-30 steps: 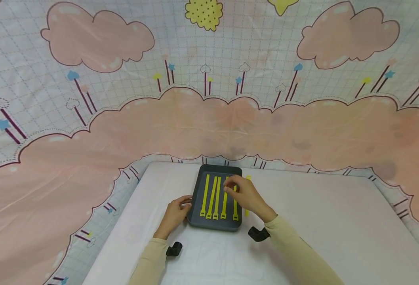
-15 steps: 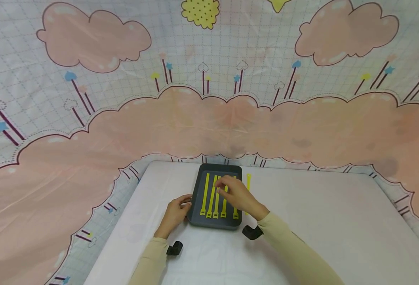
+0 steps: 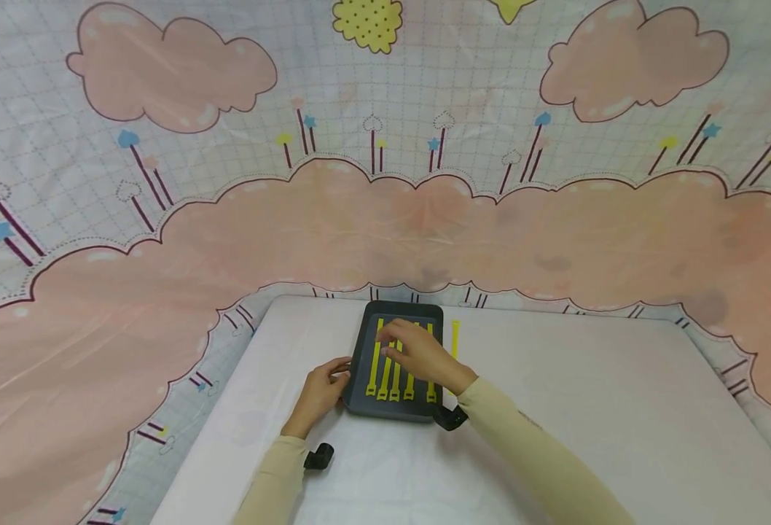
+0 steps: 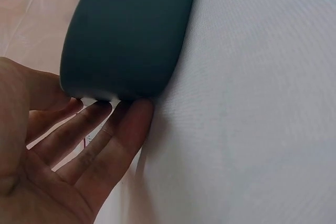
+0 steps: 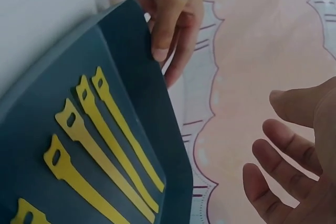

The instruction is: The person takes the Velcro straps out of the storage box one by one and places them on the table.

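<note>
A dark grey-blue tray (image 3: 392, 413) lies on the table, bearing several yellow slotted cable straps (image 3: 374, 364) side by side. One more yellow strap (image 3: 455, 339) lies on the table just right of it. My left hand (image 3: 320, 394) touches the tray's left side; in the left wrist view its fingertips rest against the tray wall (image 4: 128, 30), fingers fairly straight. Over the tray hovers my right hand (image 3: 421, 354), partly covering the straps. In the right wrist view the right hand (image 5: 294, 166) has loosely bent, spread fingers with nothing between them.
The white tabletop (image 3: 589, 394) stretches to the right of the tray. Behind it hangs a patterned cloth (image 3: 359, 226) with pink clouds. A black wrist camera (image 3: 449, 417) sits at the right sleeve, another black camera (image 3: 320, 456) at the left.
My right hand has moved left across the tray, from its right side toward the leftmost straps, uncovering the strap outside. The left hand stays at the tray's left side.
</note>
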`<state>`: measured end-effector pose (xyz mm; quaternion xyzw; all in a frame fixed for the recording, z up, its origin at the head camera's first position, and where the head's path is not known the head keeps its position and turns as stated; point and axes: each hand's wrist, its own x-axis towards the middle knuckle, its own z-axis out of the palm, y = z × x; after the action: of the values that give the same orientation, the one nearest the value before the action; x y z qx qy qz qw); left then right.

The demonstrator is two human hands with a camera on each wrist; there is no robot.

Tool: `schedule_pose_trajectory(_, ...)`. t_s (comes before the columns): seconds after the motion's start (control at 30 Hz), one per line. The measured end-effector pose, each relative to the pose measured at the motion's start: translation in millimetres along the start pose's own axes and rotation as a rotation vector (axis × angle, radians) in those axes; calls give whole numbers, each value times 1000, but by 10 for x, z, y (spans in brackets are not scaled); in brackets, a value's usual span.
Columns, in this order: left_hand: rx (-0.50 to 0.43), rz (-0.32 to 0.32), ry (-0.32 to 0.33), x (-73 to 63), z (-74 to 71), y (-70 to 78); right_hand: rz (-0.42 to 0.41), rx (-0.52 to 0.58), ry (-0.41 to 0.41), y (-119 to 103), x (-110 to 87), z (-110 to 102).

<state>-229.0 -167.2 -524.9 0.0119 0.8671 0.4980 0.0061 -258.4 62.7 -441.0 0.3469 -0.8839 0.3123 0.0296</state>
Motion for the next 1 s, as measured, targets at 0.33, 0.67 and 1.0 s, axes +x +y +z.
schedule_pose_trajectory(0.33,0,-6,-4,-4,-2,-1,-63,-183,-109,11,128,37)
schedule_pose_trajectory(0.67,-12,15,-11,-10,-9,10,-119,-390,-252,94,254,174)
schedule_pose_trajectory(1.0,13,31,-4,-19,-9,17,-108,-524,-384,130,354,303)
